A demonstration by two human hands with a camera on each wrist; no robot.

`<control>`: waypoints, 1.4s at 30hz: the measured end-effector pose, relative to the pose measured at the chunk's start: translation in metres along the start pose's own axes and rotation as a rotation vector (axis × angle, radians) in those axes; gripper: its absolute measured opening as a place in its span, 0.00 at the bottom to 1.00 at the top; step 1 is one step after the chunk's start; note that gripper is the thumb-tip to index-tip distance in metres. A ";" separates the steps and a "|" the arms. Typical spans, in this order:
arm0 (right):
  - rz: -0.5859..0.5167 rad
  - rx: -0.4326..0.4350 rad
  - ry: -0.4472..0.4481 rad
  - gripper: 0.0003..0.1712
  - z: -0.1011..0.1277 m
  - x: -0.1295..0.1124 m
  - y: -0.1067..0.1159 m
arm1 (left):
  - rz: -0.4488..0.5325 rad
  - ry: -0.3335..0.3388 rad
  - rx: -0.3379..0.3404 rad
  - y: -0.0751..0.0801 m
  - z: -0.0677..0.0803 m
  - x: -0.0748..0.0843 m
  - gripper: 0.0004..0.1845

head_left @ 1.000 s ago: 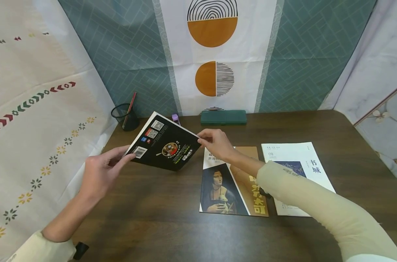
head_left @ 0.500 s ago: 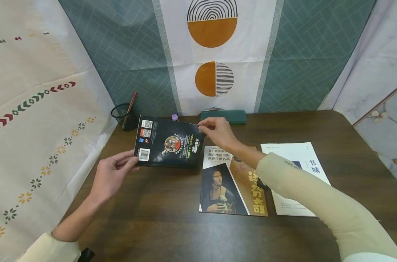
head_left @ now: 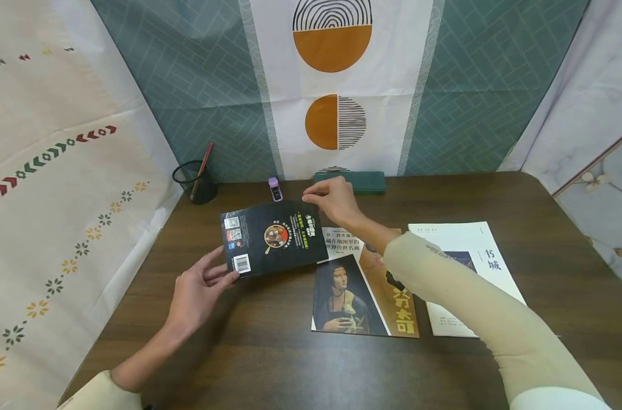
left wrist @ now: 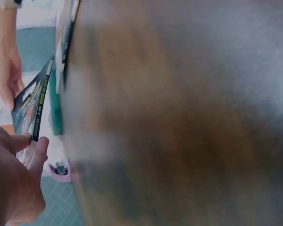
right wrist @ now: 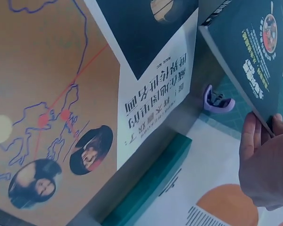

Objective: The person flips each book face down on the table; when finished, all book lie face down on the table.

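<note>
A black book (head_left: pixel 275 242), back cover with barcode and QR codes facing up, is held raised over the table, tilted. My left hand (head_left: pixel 198 293) grips its lower left corner, thumb on the cover and fingers beneath. At the upper right corner, my right hand (head_left: pixel 338 200) pinches the edge; the right wrist view shows its thumb and fingers (right wrist: pixel 248 139) on either side of the book. Below and to the right lies a book with a painted portrait (head_left: pixel 342 302) on its cover, its top left part overlapped by the black book.
A white book (head_left: pixel 465 236) lies at the right, partly behind my right sleeve. Along the back edge stand a green case (head_left: pixel 367 183), a small purple object (head_left: pixel 275 189) and a black mesh cup (head_left: pixel 205 189) with a red pencil.
The black book has turned and come down and rightward, toward the portrait book, its back cover now flatter to view. Both hands stay on it; my left hand has moved right and down.
</note>
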State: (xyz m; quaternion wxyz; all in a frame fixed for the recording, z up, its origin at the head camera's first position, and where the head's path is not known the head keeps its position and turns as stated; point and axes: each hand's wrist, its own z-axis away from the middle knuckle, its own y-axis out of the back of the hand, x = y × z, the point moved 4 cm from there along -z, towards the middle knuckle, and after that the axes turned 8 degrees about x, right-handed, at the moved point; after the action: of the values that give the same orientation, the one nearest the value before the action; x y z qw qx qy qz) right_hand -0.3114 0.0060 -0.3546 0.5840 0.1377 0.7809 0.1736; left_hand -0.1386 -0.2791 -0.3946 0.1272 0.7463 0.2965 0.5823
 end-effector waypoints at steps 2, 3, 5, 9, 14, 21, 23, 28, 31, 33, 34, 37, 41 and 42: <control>-0.002 0.001 0.002 0.09 -0.001 0.000 -0.004 | -0.001 -0.006 0.003 -0.003 0.004 -0.003 0.42; 0.001 0.001 0.006 0.09 -0.001 0.000 -0.006 | -0.008 -0.012 0.004 -0.004 0.005 -0.004 0.43; 0.003 0.004 0.015 0.09 -0.002 0.001 -0.010 | -0.020 -0.024 0.009 -0.006 0.007 -0.006 0.43; 0.013 0.019 0.033 0.09 -0.003 0.004 -0.018 | -0.085 -0.039 0.013 -0.009 0.010 -0.008 0.36; 0.010 0.011 0.006 0.11 -0.003 0.011 -0.029 | -0.172 -0.068 0.013 -0.011 0.013 -0.013 0.31; -0.022 -0.049 -0.055 0.18 0.001 0.022 -0.041 | -0.256 -0.123 0.006 -0.014 0.018 -0.019 0.29; -0.015 -0.062 -0.058 0.19 0.002 0.024 -0.045 | -0.277 -0.123 0.003 -0.014 0.018 -0.020 0.29; 0.023 -0.103 -0.054 0.23 0.004 0.028 -0.052 | -0.321 -0.111 -0.019 -0.016 0.020 -0.023 0.28; 0.036 -0.151 -0.063 0.26 0.005 0.032 -0.057 | -0.339 -0.103 -0.033 -0.018 0.020 -0.023 0.28; 0.032 -0.187 -0.076 0.29 0.006 0.034 -0.060 | -0.347 -0.099 -0.037 -0.019 0.020 -0.023 0.27; 0.032 -0.206 -0.083 0.30 0.006 0.035 -0.061 | -0.352 -0.097 -0.038 -0.019 0.020 -0.022 0.27; 0.019 -0.260 -0.106 0.33 0.007 0.038 -0.066 | -0.370 -0.098 -0.045 -0.020 0.020 -0.021 0.27; 0.011 -0.328 -0.128 0.36 0.009 0.042 -0.070 | -0.388 -0.099 -0.052 -0.021 0.020 -0.019 0.26; 0.007 -0.343 -0.134 0.36 0.009 0.043 -0.071 | -0.392 -0.100 -0.052 -0.021 0.020 -0.019 0.26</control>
State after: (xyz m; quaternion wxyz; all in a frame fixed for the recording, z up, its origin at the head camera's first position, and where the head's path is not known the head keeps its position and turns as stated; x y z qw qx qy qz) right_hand -0.3157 -0.0386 -0.4246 0.6489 0.0499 0.6988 0.2966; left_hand -0.1287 -0.2705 -0.4265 0.2718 0.6988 0.4140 0.5161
